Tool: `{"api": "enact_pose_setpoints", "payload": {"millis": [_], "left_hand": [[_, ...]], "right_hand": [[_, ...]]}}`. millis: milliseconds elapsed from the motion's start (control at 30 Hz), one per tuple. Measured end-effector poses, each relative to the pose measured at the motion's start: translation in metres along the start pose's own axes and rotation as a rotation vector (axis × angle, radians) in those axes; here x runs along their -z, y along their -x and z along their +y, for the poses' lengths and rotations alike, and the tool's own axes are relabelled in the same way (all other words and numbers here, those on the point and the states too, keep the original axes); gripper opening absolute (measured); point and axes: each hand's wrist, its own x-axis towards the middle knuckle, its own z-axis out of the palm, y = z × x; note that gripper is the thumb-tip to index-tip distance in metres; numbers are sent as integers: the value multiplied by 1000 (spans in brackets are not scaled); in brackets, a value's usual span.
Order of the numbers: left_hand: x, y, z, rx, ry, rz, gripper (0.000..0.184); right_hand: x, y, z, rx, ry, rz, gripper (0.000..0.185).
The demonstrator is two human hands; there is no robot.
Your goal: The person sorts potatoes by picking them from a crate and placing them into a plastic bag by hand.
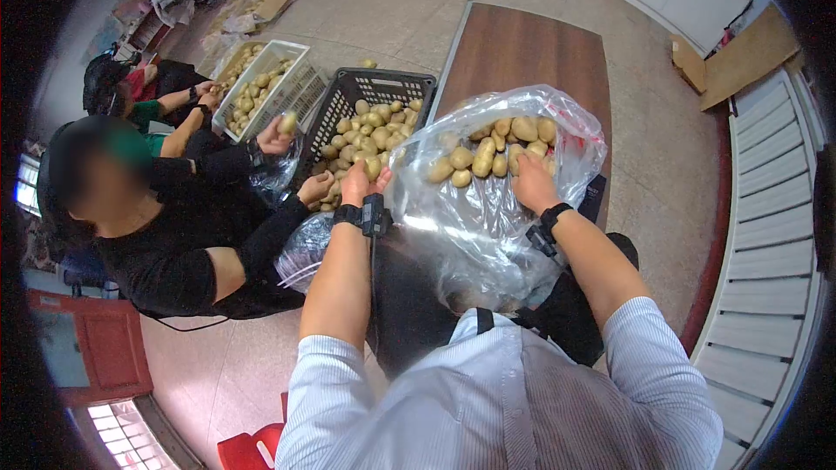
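My left hand [359, 183] is at the near right corner of a black plastic crate [347, 78], its fingers curled around a potato [374, 167]. The crate is heaped with potatoes [376, 135]. My right hand [534, 183] reaches into a clear plastic bag [461, 235], closed on a potato [515, 157] with its fingertips partly hidden. More potatoes [484, 157] lie in the bag, mostly toward its far side. The bag's mouth is spread wide, and its near part hangs in folds toward my lap.
The bag rests on a brown wooden table [522, 43]. At left, a co-worker in black [165, 244] holds a potato [287, 124] over the crate's side. Farther back, another person's hands [206, 96] are at a white crate [296, 61] of potatoes. A white radiator [766, 209] stands at right.
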Motion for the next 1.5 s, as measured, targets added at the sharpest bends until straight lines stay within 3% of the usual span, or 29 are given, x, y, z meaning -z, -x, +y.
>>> {"api": "enact_pose_setpoints", "payload": {"millis": [67,167,300,400,467,733,867,1067,1133,1333,1433,1500], "left_hand": [[11,-5,-1,-50,-12,-38,37],[14,-2,-1,-103,-40,17,38],[0,16,7,-78,0,110,33],[-1,18,8,-42,1,142,30],[1,16,9,-51,-4,145,30],[7,24,9,-151,-81,155,32],[9,24,12,-80,-81,163,33],[45,-36,1,-65,-46,175,38],[39,-23,5,-90,-69,272,34],[64,-37,7,-626,-1939,79,51],[74,-37,-1,-816,-1909,243,42],[81,-50,-3,-888,-1939,230,47]], "right_hand": [[-3,-3,4,35,-59,-36,52],[0,-5,2,-32,-2,-193,58],[-6,-10,7,8,39,-154,56],[5,-9,0,12,48,-222,48],[6,0,-7,6,78,-112,24],[-5,25,-11,39,228,-41,20],[-7,38,-13,62,261,-37,18],[4,59,-24,104,188,-11,20],[5,64,-27,107,141,-23,21],[11,77,-30,134,132,-56,29],[9,81,-31,96,112,-89,33],[9,83,-32,56,104,-116,36]]}}
